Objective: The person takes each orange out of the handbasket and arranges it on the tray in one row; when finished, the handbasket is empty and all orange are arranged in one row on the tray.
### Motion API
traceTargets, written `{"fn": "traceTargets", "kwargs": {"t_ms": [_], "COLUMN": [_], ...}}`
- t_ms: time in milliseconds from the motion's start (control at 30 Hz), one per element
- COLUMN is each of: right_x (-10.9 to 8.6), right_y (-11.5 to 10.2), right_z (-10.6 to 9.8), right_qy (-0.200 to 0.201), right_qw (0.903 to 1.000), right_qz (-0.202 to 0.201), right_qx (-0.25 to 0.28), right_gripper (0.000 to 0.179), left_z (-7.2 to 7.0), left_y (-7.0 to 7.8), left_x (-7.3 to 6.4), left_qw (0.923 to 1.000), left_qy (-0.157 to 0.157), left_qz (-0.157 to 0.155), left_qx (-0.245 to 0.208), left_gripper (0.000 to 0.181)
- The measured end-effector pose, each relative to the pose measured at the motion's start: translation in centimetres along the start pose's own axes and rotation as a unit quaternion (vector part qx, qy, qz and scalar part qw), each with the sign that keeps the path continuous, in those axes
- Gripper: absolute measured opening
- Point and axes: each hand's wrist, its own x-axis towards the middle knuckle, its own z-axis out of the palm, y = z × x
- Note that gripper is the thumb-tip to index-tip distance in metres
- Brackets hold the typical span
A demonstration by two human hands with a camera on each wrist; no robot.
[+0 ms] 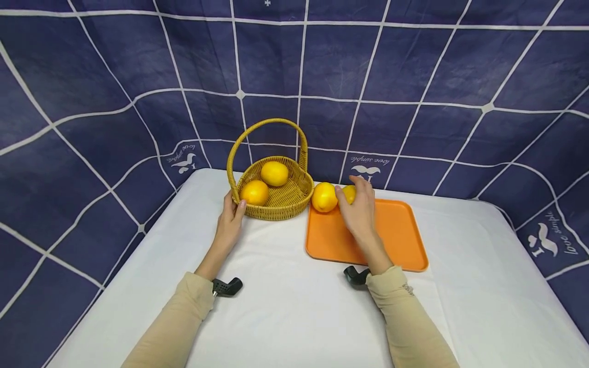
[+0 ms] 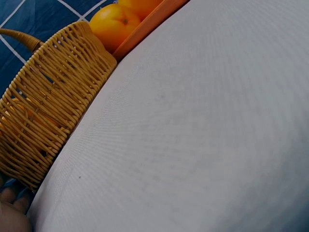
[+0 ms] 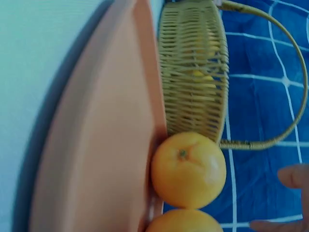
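In the head view, my left hand (image 1: 230, 220) holds the near-left end of the wicker basket (image 1: 276, 213), left of the frame's middle, thumb at the front and fingers around the side. Two pieces of fruit lie inside: the lower fruit (image 1: 254, 192) near my thumb and the upper fruit (image 1: 274, 174) further back. My right hand (image 1: 361, 212) is right of centre over the orange tray (image 1: 400, 230), thumb and fingers spread about the right-hand fruit (image 1: 350, 192). The left-hand fruit (image 1: 324, 198) sits just beside it, at the tray's upper-left corner. I'd judge a pick-up is beginning, so my thumb should slip down between the two without nudging the left-hand one.

In the left wrist view, only a bit of my hand shows at the lower left, against the basket's end; how firmly it presses, I cannot tell. Light steadying should do, as squeezing could tip the basket.

In the right wrist view, my fingertips (image 3: 292, 176) enter at the lower right, apart from each other and clear of the fruit. Both tray pieces sit at the lower middle, one right by the basket. I'd lower my fingers past the widest part before closing, since smooth skin may roll.
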Motion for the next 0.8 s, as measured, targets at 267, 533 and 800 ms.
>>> {"fn": "traceTargets", "kwargs": {"t_ms": [267, 533, 800], "right_x": [-0.3, 0.6, 1.9], "right_y": [-2.3, -5.9, -8.6], "right_z": [2.0, 5.2, 8.6], "right_qy": [-0.043, -0.156, -0.254], "right_qw": [0.9959, 0.9815, 0.9584], "right_qz": [-0.08, -0.111, -0.129], "right_qx": [-0.006, 0.001, -0.011], "right_gripper": [0.062, 0.063, 0.063], "left_z": [0.1, 0.2, 0.1], "left_y": [0.0, -0.1, 0.0], "left_x": [-0.1, 0.0, -0.1], "left_qw": [0.9999, 0.9999, 0.9998], "left_qy": [0.0, 0.0, 0.004], "left_qz": [0.004, 0.006, 0.009], "left_qx": [-0.01, -0.013, -0.018], "left_gripper": [0.069, 0.067, 0.065]}}
